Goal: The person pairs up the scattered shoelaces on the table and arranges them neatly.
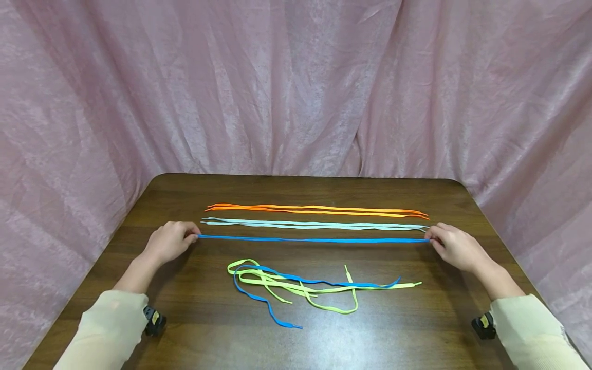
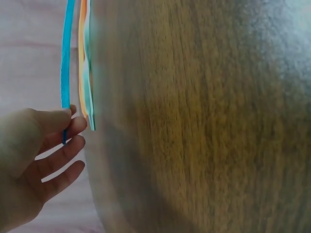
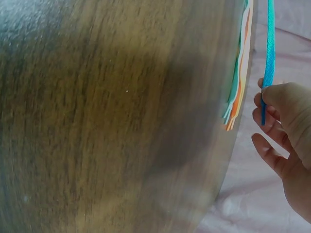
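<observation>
A blue lace (image 1: 314,240) is stretched straight from side to side between both hands. My left hand (image 1: 168,241) pinches its left end between thumb and index finger; in the left wrist view the tip of the blue lace (image 2: 65,73) pokes out below the pinch of the hand (image 2: 43,155). At the other end my right hand (image 1: 458,247) pinches it likewise, and the right wrist view shows the lace (image 3: 270,53) hanging past the thumb of that hand (image 3: 291,131). Just beyond lie light teal laces (image 1: 314,225), roughly parallel to it.
Orange laces (image 1: 319,209) lie straight behind the teal ones. Nearer the front, yellow-green laces (image 1: 330,309) lie loosely tangled with another blue lace (image 1: 253,295). The brown wooden table (image 1: 222,339) has a pink curtain (image 1: 277,87) behind it.
</observation>
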The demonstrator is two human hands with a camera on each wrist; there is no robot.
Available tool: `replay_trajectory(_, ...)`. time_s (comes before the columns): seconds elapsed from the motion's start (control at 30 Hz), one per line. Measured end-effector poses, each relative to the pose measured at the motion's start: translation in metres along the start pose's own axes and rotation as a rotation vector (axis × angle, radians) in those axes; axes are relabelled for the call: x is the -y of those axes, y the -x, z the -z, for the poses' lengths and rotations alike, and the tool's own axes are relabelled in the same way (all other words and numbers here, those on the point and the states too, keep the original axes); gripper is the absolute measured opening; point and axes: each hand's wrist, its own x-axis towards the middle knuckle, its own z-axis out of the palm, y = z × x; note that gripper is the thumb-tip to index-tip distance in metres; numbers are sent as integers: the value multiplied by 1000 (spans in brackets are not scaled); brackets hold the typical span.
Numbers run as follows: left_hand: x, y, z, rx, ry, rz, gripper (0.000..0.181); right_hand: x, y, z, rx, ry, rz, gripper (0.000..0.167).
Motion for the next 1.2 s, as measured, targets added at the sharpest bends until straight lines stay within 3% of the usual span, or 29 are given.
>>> replay_trajectory(0.37, 5, -13, -8, 33, -2, 52, 9, -9, -2, -10, -6, -3, 4, 22)
replay_trajectory(0.8, 4, -24, -14, 51, -8, 74, 5, -12, -7, -16, 67, -25, -36, 23)
replay_trajectory(1.0, 6, -26, -19, 63, 5, 91, 6, -12, -7, -17, 135, -49, -81, 19)
replay_trajectory(1.2, 5, -27, -21, 75, 15, 92, 7, -12, -7, -20, 141, -47, -82, 20)
